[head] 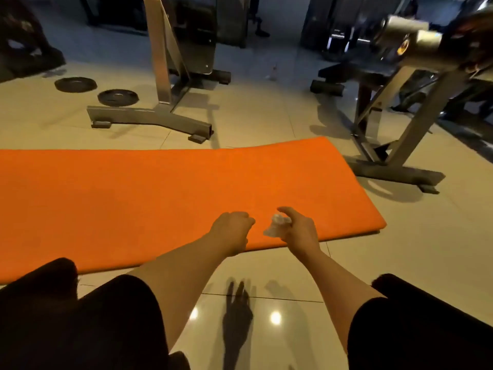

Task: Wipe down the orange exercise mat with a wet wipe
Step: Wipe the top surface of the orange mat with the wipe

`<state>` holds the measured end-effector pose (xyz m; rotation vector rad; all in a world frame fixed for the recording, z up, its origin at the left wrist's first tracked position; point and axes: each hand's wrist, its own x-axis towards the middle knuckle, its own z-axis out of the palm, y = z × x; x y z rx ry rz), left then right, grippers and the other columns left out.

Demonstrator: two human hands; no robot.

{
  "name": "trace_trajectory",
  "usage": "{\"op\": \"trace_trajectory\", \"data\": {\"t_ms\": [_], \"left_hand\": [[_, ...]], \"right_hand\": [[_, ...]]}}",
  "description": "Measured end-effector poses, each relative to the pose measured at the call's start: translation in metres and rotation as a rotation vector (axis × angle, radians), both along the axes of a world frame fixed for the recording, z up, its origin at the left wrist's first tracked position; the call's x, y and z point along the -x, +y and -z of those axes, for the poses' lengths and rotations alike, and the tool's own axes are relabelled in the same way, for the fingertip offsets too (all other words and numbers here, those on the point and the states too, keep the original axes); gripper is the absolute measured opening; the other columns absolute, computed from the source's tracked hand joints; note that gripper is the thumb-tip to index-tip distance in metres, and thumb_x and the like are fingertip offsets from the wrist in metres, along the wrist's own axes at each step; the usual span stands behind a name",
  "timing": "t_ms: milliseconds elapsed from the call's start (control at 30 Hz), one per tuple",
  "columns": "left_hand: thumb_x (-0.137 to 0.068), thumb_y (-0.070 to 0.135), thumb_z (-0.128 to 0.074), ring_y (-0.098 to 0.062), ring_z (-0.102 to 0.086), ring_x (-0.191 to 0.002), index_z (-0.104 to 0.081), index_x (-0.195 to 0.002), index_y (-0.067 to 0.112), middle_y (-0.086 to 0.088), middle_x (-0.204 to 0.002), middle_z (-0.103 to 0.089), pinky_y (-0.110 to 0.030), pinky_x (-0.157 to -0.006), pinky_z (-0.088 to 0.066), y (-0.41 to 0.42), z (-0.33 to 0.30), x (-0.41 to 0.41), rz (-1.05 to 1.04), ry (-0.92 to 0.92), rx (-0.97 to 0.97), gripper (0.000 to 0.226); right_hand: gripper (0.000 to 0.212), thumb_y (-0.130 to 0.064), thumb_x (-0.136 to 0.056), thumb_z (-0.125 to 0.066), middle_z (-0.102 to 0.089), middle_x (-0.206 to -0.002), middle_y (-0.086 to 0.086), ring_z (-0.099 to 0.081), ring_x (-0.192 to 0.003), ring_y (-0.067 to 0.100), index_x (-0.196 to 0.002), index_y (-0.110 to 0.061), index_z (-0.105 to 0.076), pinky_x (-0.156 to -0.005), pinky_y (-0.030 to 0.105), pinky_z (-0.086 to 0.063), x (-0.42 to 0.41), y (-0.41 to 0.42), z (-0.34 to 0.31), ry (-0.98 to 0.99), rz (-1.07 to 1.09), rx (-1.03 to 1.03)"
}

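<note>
The orange exercise mat (133, 196) lies flat on the tiled floor, stretching from the left edge to the right of centre. Over its near right part, my right hand (298, 231) holds a small crumpled whitish wet wipe (276, 225), with the forefinger stretched forward. My left hand (232, 231) hovers just left of it with its fingers curled and nothing seen in them. Both forearms reach out from black sleeves above my knees.
A grey metal rack base (149, 118) stands just beyond the mat. A bench frame (394, 166) stands at the mat's right end. Two black weight plates (117, 97) lie on the floor at the far left. Shiny tiles (266, 303) lie in front of the mat.
</note>
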<state>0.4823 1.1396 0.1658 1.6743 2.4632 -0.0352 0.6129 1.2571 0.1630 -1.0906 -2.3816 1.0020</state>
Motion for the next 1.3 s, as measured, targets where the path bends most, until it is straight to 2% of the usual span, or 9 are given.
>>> {"op": "trace_trajectory", "data": {"t_ms": [100,233,367,500,667,933,1033,1167,1300], "left_hand": [[-0.095,0.024,-0.056,-0.029,-0.047,-0.126,-0.05,-0.133,0.013,-0.009,-0.14,-0.047,-0.039,-0.103,-0.04,0.02,0.055,-0.011,-0.002,-0.038,0.079,0.04],[-0.094,0.025,-0.057,-0.027,-0.051,-0.118,-0.053,-0.126,0.014,-0.007,-0.132,-0.052,-0.034,-0.095,-0.04,0.053,0.107,-0.023,-0.016,-0.071,0.044,0.035],[-0.093,0.025,-0.057,-0.026,-0.051,-0.117,-0.053,-0.124,0.014,-0.006,-0.131,-0.052,-0.033,-0.095,-0.04,0.088,0.139,-0.022,-0.016,-0.063,0.008,0.033],[-0.091,0.025,-0.06,-0.027,-0.045,-0.125,-0.048,-0.129,0.014,-0.008,-0.138,-0.047,-0.033,-0.101,-0.034,0.12,0.169,-0.015,-0.019,-0.031,0.053,0.041],[-0.092,0.013,-0.054,-0.025,-0.013,-0.147,-0.01,-0.153,0.007,-0.012,-0.161,-0.009,-0.036,-0.118,-0.015,0.161,0.212,-0.008,0.039,0.009,0.141,0.075],[-0.089,0.012,-0.06,-0.037,-0.01,-0.146,0.0,-0.152,0.004,-0.021,-0.159,-0.005,-0.049,-0.113,-0.027,0.181,0.242,0.002,0.108,0.178,0.267,0.087],[-0.092,0.008,-0.055,-0.038,-0.012,-0.146,-0.001,-0.152,0.005,-0.021,-0.159,-0.006,-0.05,-0.114,-0.028,0.183,0.233,0.002,0.104,0.175,0.285,0.081],[-0.091,0.003,-0.054,-0.034,-0.017,-0.146,-0.005,-0.153,0.008,-0.018,-0.159,-0.01,-0.047,-0.114,-0.029,0.176,0.197,-0.005,0.069,0.149,0.231,0.078],[-0.09,0.002,-0.056,-0.03,-0.019,-0.146,-0.006,-0.153,0.011,-0.014,-0.16,-0.012,-0.043,-0.113,-0.031,0.142,0.156,-0.022,0.067,0.139,0.209,0.08]], "right_hand": [[0.03,0.006,-0.091,-0.051,-0.066,-0.12,0.013,-0.061,-0.114,0.026,-0.114,-0.002,-0.07,-0.099,0.032,-0.046,-0.017,0.023,0.055,-0.038,0.072,0.111],[0.055,0.009,-0.093,-0.038,-0.048,-0.144,0.008,-0.05,-0.129,0.017,-0.144,-0.01,-0.044,-0.104,0.027,-0.038,-0.019,0.052,0.104,-0.078,0.02,0.085],[0.079,0.005,-0.088,-0.048,-0.023,-0.157,0.0,-0.05,-0.125,0.025,-0.154,-0.026,-0.019,-0.087,0.037,-0.05,-0.007,0.079,0.145,-0.201,-0.135,-0.07],[0.093,0.003,-0.084,-0.057,0.003,-0.163,-0.002,-0.053,-0.114,0.031,-0.156,-0.025,-0.004,-0.067,0.032,-0.042,0.003,0.108,0.186,-0.406,-0.269,-0.253],[0.09,0.0,-0.082,-0.06,-0.007,-0.161,0.015,-0.044,-0.126,0.037,-0.156,-0.012,-0.01,-0.099,0.041,-0.042,0.012,0.147,0.224,-0.534,-0.483,-0.443],[0.074,-0.009,-0.09,-0.05,-0.016,-0.158,0.022,-0.034,-0.134,0.04,-0.153,-0.003,-0.012,-0.112,0.046,-0.029,0.024,0.183,0.23,-0.687,-0.646,-0.664],[0.065,-0.012,-0.093,-0.05,-0.02,-0.156,0.018,-0.037,-0.134,0.036,-0.15,-0.005,-0.02,-0.102,0.044,-0.04,0.024,0.187,0.22,-0.726,-0.605,-0.707],[0.071,-0.014,-0.091,-0.06,-0.025,-0.155,0.016,-0.038,-0.136,0.033,-0.151,-0.006,-0.022,-0.099,0.039,-0.045,0.01,0.173,0.194,-0.738,-0.568,-0.744],[0.07,-0.01,-0.091,-0.059,-0.025,-0.153,0.014,-0.044,-0.126,0.029,-0.149,-0.008,-0.022,-0.081,0.034,-0.051,-0.005,0.14,0.15,-0.733,-0.569,-0.79]]}}
